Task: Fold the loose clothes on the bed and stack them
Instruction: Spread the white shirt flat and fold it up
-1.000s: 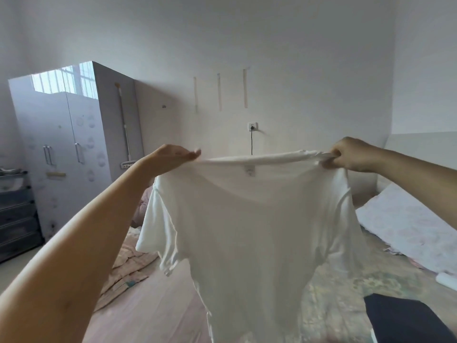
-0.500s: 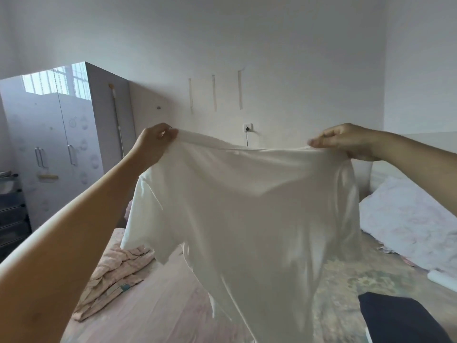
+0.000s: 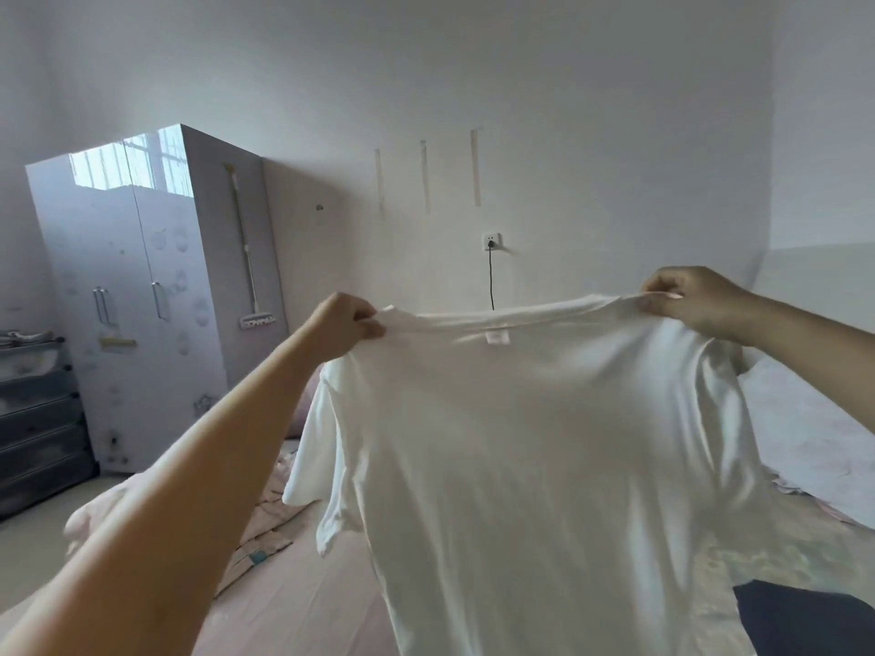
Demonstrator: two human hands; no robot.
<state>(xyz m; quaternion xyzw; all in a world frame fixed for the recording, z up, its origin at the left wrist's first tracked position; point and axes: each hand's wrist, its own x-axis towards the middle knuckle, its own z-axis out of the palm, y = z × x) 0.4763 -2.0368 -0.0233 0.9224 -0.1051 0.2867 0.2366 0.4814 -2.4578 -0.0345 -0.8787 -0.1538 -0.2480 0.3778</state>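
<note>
White T-shirt (image 3: pixel 544 466) held up — both hands pinching.

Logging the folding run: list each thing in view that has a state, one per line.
White T-shirt: unfolded, held up in the air by its shoulders, hanging above the bed.
Left hand: grips the shirt's left shoulder.
Right hand: pinches the shirt's right shoulder.
Wardrobe: both doors closed.
Wall socket: cable plugged in.
Patterned cloth: lying crumpled on the bed.
Dark garment: lying on the bed, lower right.
</note>
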